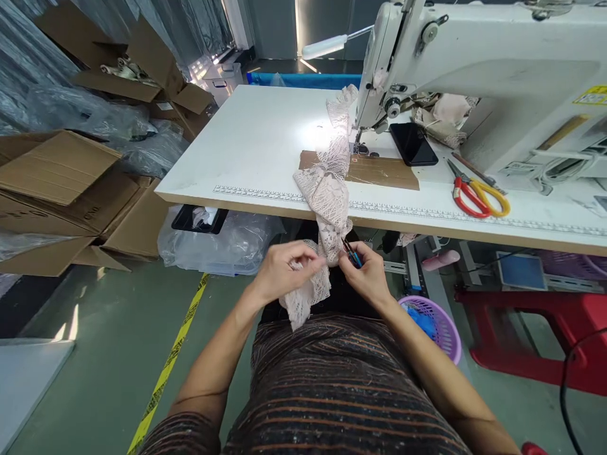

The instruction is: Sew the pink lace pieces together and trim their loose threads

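Observation:
A long pale pink lace strip (pixel 329 193) runs from beside the sewing machine's needle area over the table's front edge and hangs down to my lap. My left hand (pixel 289 268) is closed in a pinch at the hanging part of the lace; what lies right between thumb and forefinger is hard to see. In my right hand (pixel 367 275) is a small pair of blue-handled thread snips (pixel 353 256), its dark tips pointing up at the lace edge. The fingers of that hand partly hide the tool.
The white sewing machine (pixel 474 38) stands on the table (pixel 227 151). Red-and-yellow scissors (pixel 478 196) and a black phone (pixel 413 144) lie to the right. Cardboard boxes (pixel 61 208) are at left, a purple basket (pixel 448 335) and red stool (pixel 484 322) at lower right.

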Tool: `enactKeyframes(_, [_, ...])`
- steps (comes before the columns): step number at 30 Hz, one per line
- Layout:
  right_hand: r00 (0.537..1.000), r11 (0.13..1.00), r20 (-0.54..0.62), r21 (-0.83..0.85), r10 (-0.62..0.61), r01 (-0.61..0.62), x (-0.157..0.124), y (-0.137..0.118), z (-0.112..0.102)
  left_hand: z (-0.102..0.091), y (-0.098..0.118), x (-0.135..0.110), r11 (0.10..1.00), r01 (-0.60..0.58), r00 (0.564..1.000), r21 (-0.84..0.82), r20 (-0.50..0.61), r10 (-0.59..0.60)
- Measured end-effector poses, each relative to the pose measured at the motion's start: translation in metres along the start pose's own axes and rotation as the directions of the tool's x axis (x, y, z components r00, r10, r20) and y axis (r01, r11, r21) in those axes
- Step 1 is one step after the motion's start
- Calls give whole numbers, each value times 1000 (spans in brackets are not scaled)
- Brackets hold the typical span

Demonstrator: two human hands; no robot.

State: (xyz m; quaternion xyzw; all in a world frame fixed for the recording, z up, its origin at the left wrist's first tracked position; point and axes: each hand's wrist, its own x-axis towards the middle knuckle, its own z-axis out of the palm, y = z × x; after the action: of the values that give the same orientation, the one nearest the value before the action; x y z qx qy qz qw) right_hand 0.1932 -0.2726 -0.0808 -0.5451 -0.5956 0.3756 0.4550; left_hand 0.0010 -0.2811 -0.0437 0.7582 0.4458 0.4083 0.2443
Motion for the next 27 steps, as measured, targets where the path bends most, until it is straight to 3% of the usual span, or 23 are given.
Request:
enactKeyframes(2, [998,998,63,68,-20,16,-2,-2,-3,-6,-9,10,1000,21,995,12,-97,-19])
enactKeyframes(4, [988,991,147,132,-53,34,-6,-5,-7,-5,-19,18,999,21,996,-43,-81,-25])
enactKeyframes(9, [956,981,273,189,-102,50,-17,-14,-13,16,-34,24,927,109,971,-359,239,-22])
enactKeyframes(12, [951,980,285,184,-122,71,-18,-13,-15,23,-34,21,874,203,945,-442,321,-57])
enactKeyframes(16, [942,985,322,164,-98,46,-12,-5,-16,20,-29,17,811,311,935,-495,314,-167])
enactKeyframes(20, [923,992,383,127,-43,-7,-2,7,-14,13,-24,13,752,444,890,-487,335,-309])
enactKeyframes(24, [909,996,416,70,13,-46,8,13,-8,8,-24,9,748,479,875,-460,315,-366])
enactKeyframes(27, [909,999,417,38,-20,4,16,8,-1,5,-28,8,752,471,880,-461,309,-361])
